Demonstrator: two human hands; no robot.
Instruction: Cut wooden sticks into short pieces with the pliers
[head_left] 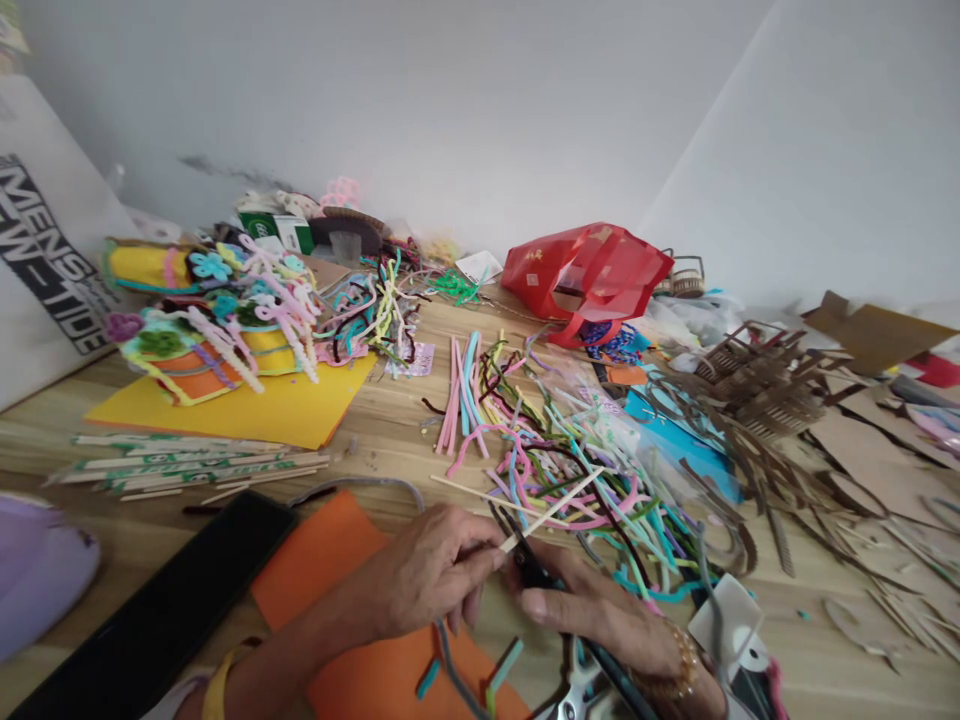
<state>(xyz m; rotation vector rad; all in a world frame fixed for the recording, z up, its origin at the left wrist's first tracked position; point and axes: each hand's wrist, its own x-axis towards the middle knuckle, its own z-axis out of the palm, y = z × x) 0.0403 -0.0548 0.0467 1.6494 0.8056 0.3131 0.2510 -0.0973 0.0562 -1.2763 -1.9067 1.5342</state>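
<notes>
My left hand [431,570] pinches the lower end of a thin pale wooden chopstick [559,508], which slants up to the right. My right hand [592,605] is wrapped around dark long-jawed pliers [531,566]. Their jaws are beside the chopstick near my left fingertips; whether they touch it, I cannot tell. Another thin wooden stick [469,489] lies just beyond my hands. Under my left forearm is orange paper [341,545], with short pieces of pipe cleaner [504,664] on it. A silver metal tool [576,688] shows partly below my right hand.
Loose pipe cleaners [570,455] cover the middle. Paper-wrapped chopsticks [202,465] and a black phone-like slab [161,610] lie left. Decorated baskets [191,370] stand on yellow paper [307,420]. Behind are a red bag [540,265] and, rightward, brown cardboard strips [772,480].
</notes>
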